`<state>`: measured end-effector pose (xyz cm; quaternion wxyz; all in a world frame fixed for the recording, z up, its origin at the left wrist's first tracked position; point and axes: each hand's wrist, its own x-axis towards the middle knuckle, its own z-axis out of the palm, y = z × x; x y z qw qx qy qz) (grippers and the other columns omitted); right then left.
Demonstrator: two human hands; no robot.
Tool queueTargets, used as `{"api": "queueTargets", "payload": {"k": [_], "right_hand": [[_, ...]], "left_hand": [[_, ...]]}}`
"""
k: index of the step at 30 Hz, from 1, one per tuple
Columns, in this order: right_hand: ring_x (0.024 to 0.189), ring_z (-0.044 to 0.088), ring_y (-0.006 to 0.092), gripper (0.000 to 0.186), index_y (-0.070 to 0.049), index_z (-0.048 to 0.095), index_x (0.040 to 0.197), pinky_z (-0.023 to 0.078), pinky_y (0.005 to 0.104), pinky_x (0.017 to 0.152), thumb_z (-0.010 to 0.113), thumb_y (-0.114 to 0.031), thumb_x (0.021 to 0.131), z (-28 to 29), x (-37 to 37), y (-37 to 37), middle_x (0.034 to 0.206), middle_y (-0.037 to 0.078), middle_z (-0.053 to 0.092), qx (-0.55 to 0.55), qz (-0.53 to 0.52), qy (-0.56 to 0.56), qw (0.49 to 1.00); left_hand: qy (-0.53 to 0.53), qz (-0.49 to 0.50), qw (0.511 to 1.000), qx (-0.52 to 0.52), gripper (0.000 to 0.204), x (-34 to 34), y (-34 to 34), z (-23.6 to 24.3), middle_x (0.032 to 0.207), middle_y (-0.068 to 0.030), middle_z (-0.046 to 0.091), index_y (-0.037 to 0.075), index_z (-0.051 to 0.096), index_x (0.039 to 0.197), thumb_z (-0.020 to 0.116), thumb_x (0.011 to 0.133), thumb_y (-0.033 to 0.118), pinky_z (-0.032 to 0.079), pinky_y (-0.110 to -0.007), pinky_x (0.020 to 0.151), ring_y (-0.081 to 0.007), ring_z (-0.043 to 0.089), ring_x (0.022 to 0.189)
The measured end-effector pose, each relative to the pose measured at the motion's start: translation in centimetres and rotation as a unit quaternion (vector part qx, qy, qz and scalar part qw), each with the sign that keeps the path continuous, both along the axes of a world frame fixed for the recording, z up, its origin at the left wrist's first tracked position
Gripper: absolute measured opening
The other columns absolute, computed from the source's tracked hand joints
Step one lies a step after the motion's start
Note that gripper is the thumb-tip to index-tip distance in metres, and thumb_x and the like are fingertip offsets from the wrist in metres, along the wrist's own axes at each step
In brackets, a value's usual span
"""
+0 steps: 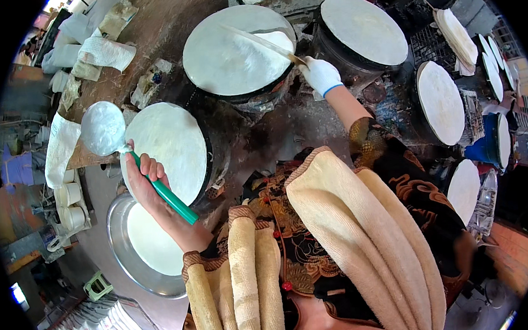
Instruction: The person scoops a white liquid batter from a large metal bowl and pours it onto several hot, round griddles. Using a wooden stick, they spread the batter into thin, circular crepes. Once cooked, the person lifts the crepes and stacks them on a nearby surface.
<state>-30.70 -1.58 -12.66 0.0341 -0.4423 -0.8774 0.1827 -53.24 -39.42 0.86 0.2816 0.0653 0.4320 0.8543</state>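
Note:
My left hand [147,175] is closed round the green handle [181,206] of a ladle, whose round metal head [102,128] is at the left, coated whitish. Just beneath that hand is a round white-topped griddle [171,137]. My right hand [322,75], in a white knit glove, grips a thin flat spreading stick [269,44] laid across the upper middle round griddle [218,56]. White batter shows on that surface along the stick, thicker toward its right side.
More white-topped round griddles [364,29] [440,103] stand at right. A steel basin [125,264] of white liquid is at lower left. White cloths [103,51] lie on a worn board [141,27]. A green stool [98,285] and blue drum [482,150] are farther out.

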Motion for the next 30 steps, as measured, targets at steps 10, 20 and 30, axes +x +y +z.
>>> {"api": "queueTargets", "payload": {"k": [10,20,30], "right_hand": [[0.079,0.064,0.0389,0.038,-0.008,0.057,0.113,0.051,0.0491,0.073,0.046,-0.039,0.094,-2.1,3.5,-2.1,0.087,0.022,0.065,-0.101,-0.035,-0.064,0.992],[0.098,0.062,0.0378,0.04,-0.005,0.064,0.11,0.05,0.0455,0.084,0.052,-0.038,0.091,-3.0,4.1,-1.6,0.107,0.022,0.06,-0.069,0.016,0.044,0.997],[0.098,0.062,0.0373,0.039,-0.012,0.058,0.119,0.051,0.0471,0.082,0.051,-0.037,0.09,-2.6,-1.9,5.9,0.104,0.022,0.064,0.006,-0.083,0.08,0.993]], "left_hand": [[-0.001,-0.016,0.998,-0.058,0.038,0.8,2.5,0.8,0.057,0.0045,0.032,0.005,0.044,0.133,0.042,0.102,0.027,0.026,-0.019,0.034,-0.0034,0.028,0.04],[-0.009,-0.076,0.996,-0.04,0.038,0.7,5.0,0.0,0.056,0.0046,0.033,0.005,0.043,0.134,0.041,0.102,0.026,0.029,-0.019,0.033,-0.0037,0.03,0.038],[-0.045,-0.103,0.993,-0.032,0.034,1.8,7.1,0.1,0.055,0.0048,0.034,0.007,0.045,0.13,0.041,0.102,0.026,0.028,-0.019,0.032,-0.0037,0.031,0.038]]}}
